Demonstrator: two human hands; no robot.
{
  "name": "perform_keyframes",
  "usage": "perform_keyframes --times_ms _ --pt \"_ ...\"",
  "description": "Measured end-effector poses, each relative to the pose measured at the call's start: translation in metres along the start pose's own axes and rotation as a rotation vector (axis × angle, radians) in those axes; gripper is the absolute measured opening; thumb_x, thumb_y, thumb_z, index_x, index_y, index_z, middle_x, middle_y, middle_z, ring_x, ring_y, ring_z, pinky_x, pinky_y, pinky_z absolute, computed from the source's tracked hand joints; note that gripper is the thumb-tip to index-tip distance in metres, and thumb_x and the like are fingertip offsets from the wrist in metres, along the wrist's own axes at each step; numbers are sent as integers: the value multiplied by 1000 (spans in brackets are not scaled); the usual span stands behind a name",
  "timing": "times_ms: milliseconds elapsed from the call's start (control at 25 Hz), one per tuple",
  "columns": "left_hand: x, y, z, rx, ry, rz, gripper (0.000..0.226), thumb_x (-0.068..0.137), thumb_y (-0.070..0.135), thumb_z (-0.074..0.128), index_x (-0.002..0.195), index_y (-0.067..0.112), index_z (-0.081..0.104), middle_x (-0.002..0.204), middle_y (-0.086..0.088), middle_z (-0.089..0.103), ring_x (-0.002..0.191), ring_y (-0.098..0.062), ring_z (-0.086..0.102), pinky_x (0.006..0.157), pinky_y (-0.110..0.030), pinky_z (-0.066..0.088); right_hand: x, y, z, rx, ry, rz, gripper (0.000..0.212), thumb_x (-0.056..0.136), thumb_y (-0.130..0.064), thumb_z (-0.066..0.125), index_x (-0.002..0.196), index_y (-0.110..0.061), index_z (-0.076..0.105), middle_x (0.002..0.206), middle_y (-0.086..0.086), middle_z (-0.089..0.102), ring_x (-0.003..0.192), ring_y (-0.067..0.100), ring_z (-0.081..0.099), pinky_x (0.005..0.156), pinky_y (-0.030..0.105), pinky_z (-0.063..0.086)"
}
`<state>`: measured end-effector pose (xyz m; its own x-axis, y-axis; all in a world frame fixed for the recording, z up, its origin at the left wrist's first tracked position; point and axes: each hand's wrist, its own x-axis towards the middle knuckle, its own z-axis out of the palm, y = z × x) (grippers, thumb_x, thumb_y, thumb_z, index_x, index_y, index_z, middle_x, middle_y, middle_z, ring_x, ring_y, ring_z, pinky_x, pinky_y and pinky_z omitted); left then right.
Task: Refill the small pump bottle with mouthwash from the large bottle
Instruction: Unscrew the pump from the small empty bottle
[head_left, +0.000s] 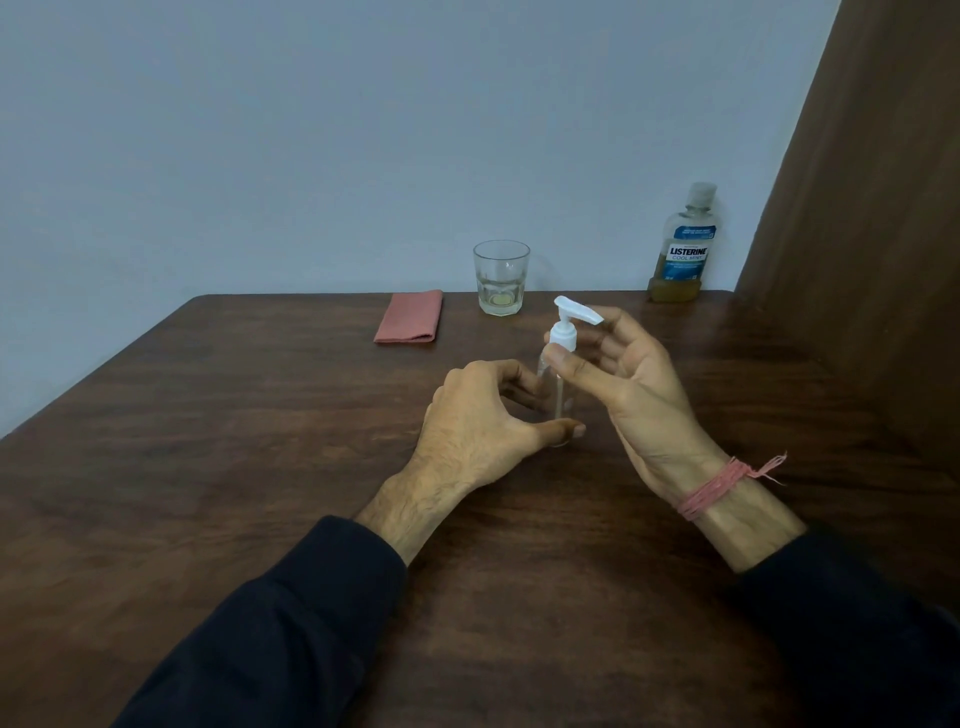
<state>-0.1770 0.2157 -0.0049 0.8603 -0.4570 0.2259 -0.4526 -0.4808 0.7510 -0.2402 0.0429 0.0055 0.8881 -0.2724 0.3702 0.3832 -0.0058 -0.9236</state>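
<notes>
we've got the small pump bottle (558, 387) upright mid-table, left hand (480, 423) gripping its base, right hand (631, 371) pinching the pump collar (563, 335). keep the base planted and twist only the collar. large bottle (681, 248) waits far right, capped.

Prob. a room in a home, not a lab or shop. Evidence: dark wood-grain table (260, 467) pushed against a plain pale blue-grey wall (363, 130); brown curtain (872, 208) hanging at right. Household items at the table's far edge: Listerine mouthwash bottle (684, 249), drinking glass (501, 278), folded pink cloth (410, 323). No further room detail visible.
</notes>
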Motion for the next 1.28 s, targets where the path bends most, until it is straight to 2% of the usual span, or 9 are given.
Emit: perform_keyframes --times_ms 120,240,360,520,760,840,1000,1120,1280 --pt "-1 0 1 -2 6 -1 45 70 65 101 97 35 81 94 22 82 98 7 76 102 -39 63 -1 0 1 -37 65 -15 45 80 -35 88 119 -17 75 118 4 81 116 22 75 110 47 58" --pt "-1 0 1 1 19 -5 46 68 67 100 95 36 81 94 23 82 101 6 76 102 -40 62 0 -4 0 18 36 -26 43 90 -30 78 129 -10 75 127 9 78 124 28 72 113 48 56" --pt "0 -1 1 4 16 -6 47 67 69 100 95 37 82 93 25 82 102 7 75 103 -41 61 1 -11 0 56 19 -44 38 103 -19 66 139 -7 69 134 9 76 121 25 68 106 42 58" --pt "5 -3 2 -7 13 -29 48 66 70 100 96 37 82 91 29 81 102 11 74 105 -36 59 2 -27 -5 175 111 -77 26 108 -11 61 130 -16 73 121 1 79 110 11 70 94 32 60" --pt "12 -7 5 -10 18 -41 50 65 71 100 99 38 86 97 30 81 106 14 70 98 -23 49 5 -40 -20 376 236 -28 37 110 -17 58 146 -7 63 121 2 78 103 12 71 92 31 61" --pt "13 -9 6 -6 21 -34 50 64 72 100 99 39 86 98 30 81 108 12 70 100 -25 51 3 -41 -20 395 233 -8 35 109 -19 60 142 -11 66 119 0 79 102 11 73 91 31 62" --pt "14 -15 6 -5 19 -33 52 61 76 99 96 39 86 93 34 80 103 15 71 101 -24 55 4 -46 -25 481 197 -19 26 97 -28 72 122 -22 75 120 -3 79 104 11 75 89 29 62" --pt "14 -19 5 -8 17 -20 56 57 81 97 94 40 87 93 36 79 105 15 71 101 -24 54 6 -47 -33 496 222 2 15 101 -29 73 115 -24 77 117 -4 79 100 9 75 86 27 61" --pt "17 -19 5 0 12 -24 56 56 82 96 95 42 87 99 31 81 116 7 71 105 -29 51 6 -41 -38 323 261 124 26 90 -33 85 110 -20 75 97 -4 77 83 8 71 72 25 62"
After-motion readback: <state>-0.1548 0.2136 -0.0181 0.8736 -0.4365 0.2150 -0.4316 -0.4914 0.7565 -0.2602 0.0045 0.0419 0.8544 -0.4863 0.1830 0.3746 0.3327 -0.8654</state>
